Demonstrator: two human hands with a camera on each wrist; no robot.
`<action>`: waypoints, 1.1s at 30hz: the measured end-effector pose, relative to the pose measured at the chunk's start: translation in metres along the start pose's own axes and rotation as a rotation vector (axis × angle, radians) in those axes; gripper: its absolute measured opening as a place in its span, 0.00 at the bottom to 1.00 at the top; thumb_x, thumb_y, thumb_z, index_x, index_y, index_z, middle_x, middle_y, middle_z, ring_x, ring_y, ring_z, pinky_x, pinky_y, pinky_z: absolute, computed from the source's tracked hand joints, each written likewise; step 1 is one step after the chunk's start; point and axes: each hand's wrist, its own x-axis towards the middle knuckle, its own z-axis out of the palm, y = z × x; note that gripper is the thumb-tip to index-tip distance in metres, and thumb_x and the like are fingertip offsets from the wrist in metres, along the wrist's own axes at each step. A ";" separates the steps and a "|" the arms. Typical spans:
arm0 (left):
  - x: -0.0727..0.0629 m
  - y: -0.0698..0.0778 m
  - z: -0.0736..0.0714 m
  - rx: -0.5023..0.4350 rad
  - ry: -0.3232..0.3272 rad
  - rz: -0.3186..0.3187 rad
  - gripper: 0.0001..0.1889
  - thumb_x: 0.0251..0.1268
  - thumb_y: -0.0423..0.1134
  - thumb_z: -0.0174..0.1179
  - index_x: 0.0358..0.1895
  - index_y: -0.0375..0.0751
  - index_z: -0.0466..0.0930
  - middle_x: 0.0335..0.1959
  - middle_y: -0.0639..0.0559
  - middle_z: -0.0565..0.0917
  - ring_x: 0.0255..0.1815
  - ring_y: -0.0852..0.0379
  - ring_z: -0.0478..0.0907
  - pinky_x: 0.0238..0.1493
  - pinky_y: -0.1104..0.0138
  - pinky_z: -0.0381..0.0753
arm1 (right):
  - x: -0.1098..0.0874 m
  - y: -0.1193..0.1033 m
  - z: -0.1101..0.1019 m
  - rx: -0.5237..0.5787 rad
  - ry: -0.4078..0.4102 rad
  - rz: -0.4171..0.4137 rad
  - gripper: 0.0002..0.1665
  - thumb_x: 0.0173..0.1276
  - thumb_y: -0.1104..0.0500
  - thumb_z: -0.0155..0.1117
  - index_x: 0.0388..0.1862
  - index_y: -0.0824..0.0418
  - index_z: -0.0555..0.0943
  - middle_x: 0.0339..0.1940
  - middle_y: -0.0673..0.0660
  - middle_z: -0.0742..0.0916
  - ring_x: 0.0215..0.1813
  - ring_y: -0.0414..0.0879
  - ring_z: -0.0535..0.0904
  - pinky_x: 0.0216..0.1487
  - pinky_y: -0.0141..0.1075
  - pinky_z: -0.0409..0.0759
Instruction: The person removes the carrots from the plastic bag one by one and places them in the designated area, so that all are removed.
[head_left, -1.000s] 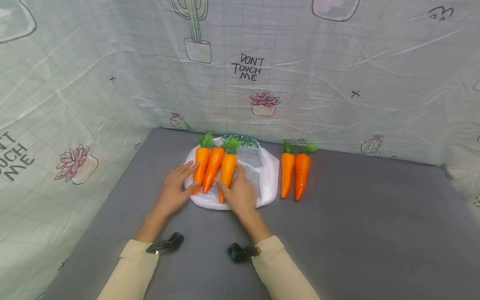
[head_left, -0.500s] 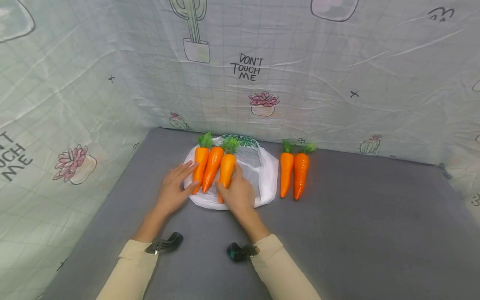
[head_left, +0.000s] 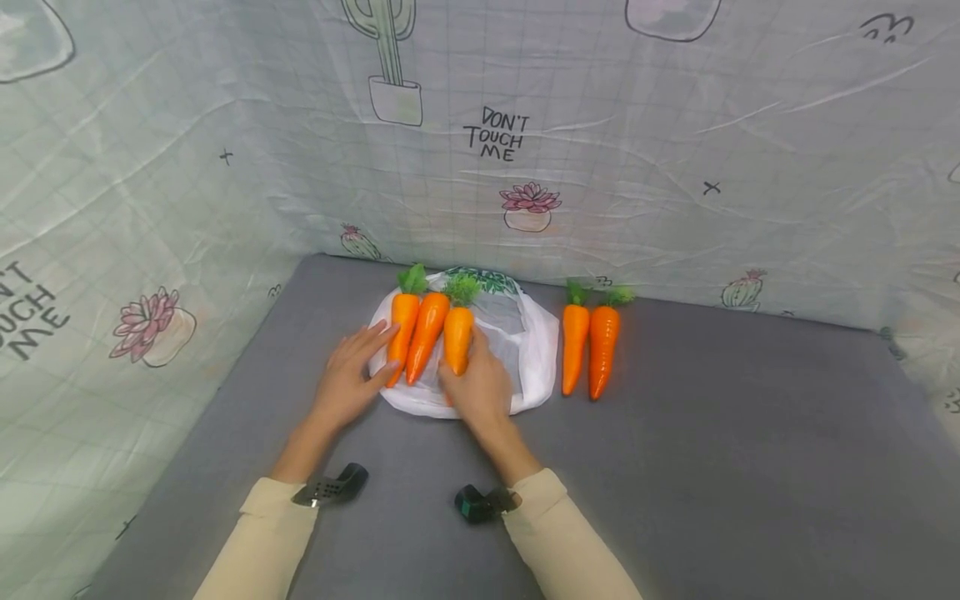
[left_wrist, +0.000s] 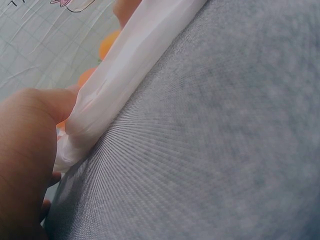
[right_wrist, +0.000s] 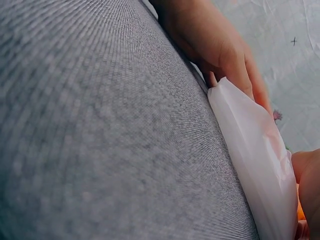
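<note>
In the head view, my right hand grips the rightmost of three orange carrots in the bag, thumb across its lower part, hiding the tip. This carrot has frilly green leaves. Side by side to its left lie a middle carrot and a left carrot with broader leaves. All three lie in the opening of a white plastic bag. At the bag's left edge rests my left hand, fingers extended, index finger and thumb touching the left carrot. Its other fingertips are partly hidden.
Two more carrots lie to the right of the bag, a smoother one and a ridged one. Everything rests on a grey table. A cactus-printed curtain stands behind and at the sides.
My right thumb has moved over the lower part of the rightmost carrot, covering its tip, and the hand now grips it. My left hand and the other carrots have stayed in place.
</note>
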 end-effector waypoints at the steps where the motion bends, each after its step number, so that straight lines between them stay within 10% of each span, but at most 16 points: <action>1: 0.000 0.000 0.000 0.001 -0.001 -0.003 0.29 0.62 0.44 0.62 0.67 0.45 0.71 0.69 0.42 0.68 0.69 0.36 0.59 0.68 0.41 0.48 | 0.000 0.000 0.000 0.007 0.003 0.000 0.42 0.56 0.49 0.63 0.70 0.57 0.65 0.24 0.52 0.79 0.24 0.48 0.74 0.22 0.40 0.70; 33: 0.001 0.003 -0.002 0.014 -0.021 -0.009 0.29 0.62 0.45 0.61 0.67 0.44 0.70 0.69 0.42 0.67 0.70 0.36 0.58 0.68 0.41 0.46 | 0.000 0.004 -0.016 0.206 0.087 -0.021 0.41 0.58 0.54 0.65 0.70 0.62 0.65 0.21 0.52 0.76 0.19 0.45 0.69 0.21 0.37 0.68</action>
